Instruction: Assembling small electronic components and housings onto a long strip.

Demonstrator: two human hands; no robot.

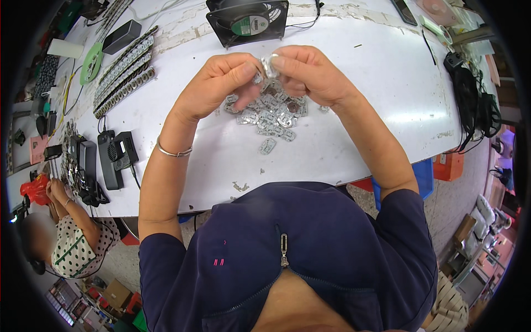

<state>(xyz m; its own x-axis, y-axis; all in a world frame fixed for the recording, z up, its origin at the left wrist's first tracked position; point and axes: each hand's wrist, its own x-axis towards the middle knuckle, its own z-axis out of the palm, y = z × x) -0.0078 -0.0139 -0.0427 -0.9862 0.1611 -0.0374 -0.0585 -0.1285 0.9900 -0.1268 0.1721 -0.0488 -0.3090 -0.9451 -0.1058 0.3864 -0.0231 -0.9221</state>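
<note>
Left hand (224, 80), 10 o'clock of the pile: thumb and fingers pinched on a small silvery plate (258, 77). Right hand (312, 72), 1 o'clock: thumb and fingers clamped on a shiny silvery piece (270, 67). The two meet closely; blur hides whether they touch. Pile of silvery plates (269, 117): on the white table (365, 144), below the hands. Around the pile: loose plate (267, 146), 6 o'clock; black-framed fan (248, 23), 12; metallic strips (124, 72), 10; black power adapter (110, 163), 8; black cable bundle (467, 97), 3.
</note>
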